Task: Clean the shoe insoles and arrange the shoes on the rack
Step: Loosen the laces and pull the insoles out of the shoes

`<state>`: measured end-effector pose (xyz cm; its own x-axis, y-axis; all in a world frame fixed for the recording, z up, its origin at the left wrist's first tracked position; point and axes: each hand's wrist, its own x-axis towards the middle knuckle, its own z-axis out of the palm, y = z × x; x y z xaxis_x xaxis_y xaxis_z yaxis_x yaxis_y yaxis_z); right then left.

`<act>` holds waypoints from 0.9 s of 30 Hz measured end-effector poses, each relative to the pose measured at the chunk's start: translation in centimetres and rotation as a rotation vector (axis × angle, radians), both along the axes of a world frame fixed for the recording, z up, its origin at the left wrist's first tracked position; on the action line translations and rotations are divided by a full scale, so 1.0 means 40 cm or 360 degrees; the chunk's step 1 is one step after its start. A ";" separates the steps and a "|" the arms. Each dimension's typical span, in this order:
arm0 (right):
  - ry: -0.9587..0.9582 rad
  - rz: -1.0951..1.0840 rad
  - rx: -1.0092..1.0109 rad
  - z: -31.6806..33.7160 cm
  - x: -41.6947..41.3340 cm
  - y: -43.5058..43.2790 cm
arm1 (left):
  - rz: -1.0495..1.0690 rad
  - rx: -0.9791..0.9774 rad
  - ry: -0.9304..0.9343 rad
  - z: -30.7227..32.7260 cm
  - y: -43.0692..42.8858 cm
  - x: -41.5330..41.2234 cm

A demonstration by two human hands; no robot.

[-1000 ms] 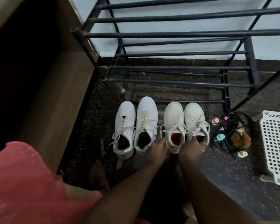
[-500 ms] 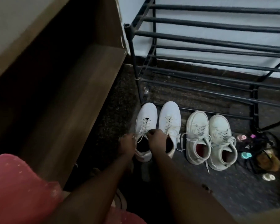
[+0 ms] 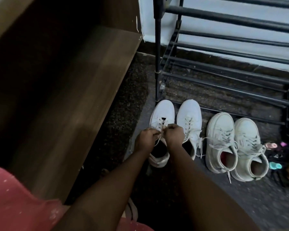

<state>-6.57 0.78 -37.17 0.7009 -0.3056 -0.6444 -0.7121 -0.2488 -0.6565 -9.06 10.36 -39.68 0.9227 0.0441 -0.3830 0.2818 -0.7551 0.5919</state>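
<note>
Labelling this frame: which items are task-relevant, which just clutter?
Job: left hand, right hand, both pinching laces of leftmost white sneaker; second white sneaker; cream high-top pair; black shoe rack.
Lying about: wooden cabinet; colourful trinkets on floor.

Dim indoor shot, low contrast. Brightest patch is the pale wall (image 3: 148,22) up top. Soft light from that side catches the white shoes (image 3: 188,114). Cabinet (image 3: 73,89) at left drops into deep shadow, interior near black. Floor (image 3: 240,205) dark & grainy. No glare. Whole frame soft w/ slight motion blur, esp. the clutter (image 3: 274,157) at right edge. Wide-angle bend shows in the rack bars (image 3: 232,20).
</note>
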 end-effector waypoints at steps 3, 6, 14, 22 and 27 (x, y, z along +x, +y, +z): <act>-0.0067 -0.0214 0.0348 0.017 0.035 -0.009 | 0.0013 -0.0035 -0.0012 -0.001 0.007 0.001; -0.0227 -0.0473 0.0741 0.085 0.077 -0.019 | 0.0060 -0.0082 0.0007 -0.001 0.005 0.001; -0.0803 -0.0531 0.1605 0.234 0.154 -0.049 | 0.0165 -0.0060 0.0071 -0.001 -0.016 0.022; -0.0086 0.0184 -0.0108 0.019 0.029 -0.084 | 0.0035 0.0041 -0.0017 -0.005 -0.010 0.015; 0.0043 0.0491 -0.0212 -0.033 -0.061 -0.054 | -0.0105 0.0042 0.0171 0.017 -0.020 0.027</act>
